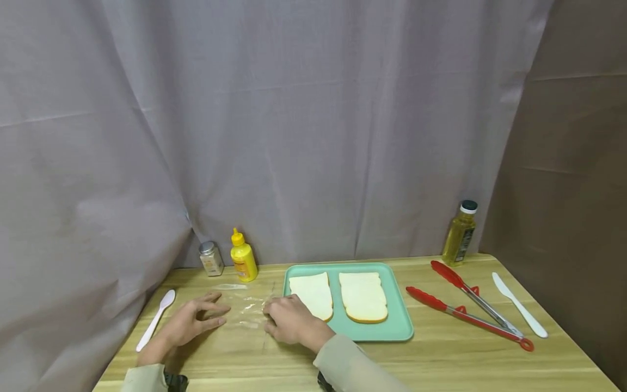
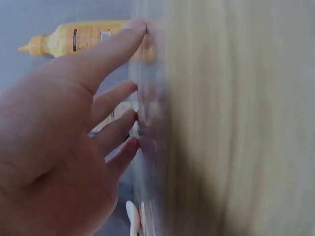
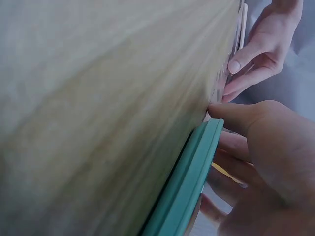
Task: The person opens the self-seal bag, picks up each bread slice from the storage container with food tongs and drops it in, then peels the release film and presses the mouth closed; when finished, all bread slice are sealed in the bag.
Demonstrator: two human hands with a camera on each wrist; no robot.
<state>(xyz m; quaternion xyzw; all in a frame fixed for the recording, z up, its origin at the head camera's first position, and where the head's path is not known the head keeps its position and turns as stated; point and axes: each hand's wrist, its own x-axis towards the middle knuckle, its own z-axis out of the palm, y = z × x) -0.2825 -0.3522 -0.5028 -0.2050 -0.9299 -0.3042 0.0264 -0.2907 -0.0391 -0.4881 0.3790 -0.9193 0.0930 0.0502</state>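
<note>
A clear plastic bag (image 1: 246,311) lies flat on the wooden table between the two hands. My left hand (image 1: 193,322) rests at its left side with the fingers fairly straight and spread, fingertips down at table level. At the bag's right edge, my right hand (image 1: 294,321) has its thumb and forefinger brought together, pinching the plastic. Beside that hand is a green tray (image 1: 374,333) bearing two bread slices (image 1: 362,296); the hand partly covers the left slice. In the right wrist view, the right fingers (image 3: 231,115) are close to the tray's rim (image 3: 197,157).
Behind the bag stand a yellow squeeze bottle (image 1: 243,260) and a small shaker jar (image 1: 211,259). A white spoon (image 1: 155,320) lies left. Red-handled tongs (image 1: 467,313), a white knife (image 1: 519,305) and an oil bottle (image 1: 459,234) are on the right. A grey curtain (image 1: 303,136) hangs behind.
</note>
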